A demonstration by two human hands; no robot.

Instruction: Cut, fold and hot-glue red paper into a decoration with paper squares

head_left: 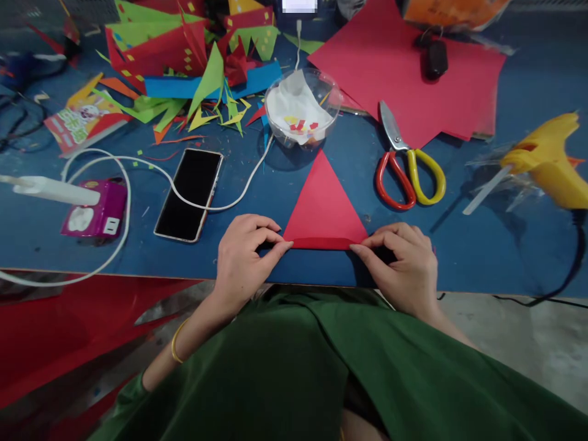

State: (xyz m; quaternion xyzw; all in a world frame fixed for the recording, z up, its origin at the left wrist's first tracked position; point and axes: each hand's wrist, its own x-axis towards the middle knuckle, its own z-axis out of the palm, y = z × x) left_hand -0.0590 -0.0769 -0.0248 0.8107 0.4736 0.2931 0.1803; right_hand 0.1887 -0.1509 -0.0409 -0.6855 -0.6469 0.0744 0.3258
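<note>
A red paper triangle (324, 202) lies on the blue table with its tip pointing away from me. Along its near edge runs a narrow folded strip. My left hand (248, 257) pinches the near left corner between thumb and fingers. The near right corner is pinched the same way by my right hand (399, 263). Just beyond the tip stands a clear bowl (328, 122) with white paper and small red and yellow pieces inside. Scissors (397, 153) with one red and one yellow handle lie to the right of the triangle.
A phone (189, 195) lies at left under a white cable, beside a purple power adapter (94, 211). Colored paper scraps and shapes (158, 49) fill the back left. Red sheets (376, 67) carry a black mouse (435, 59). A yellow glue gun (546, 159) is at far right.
</note>
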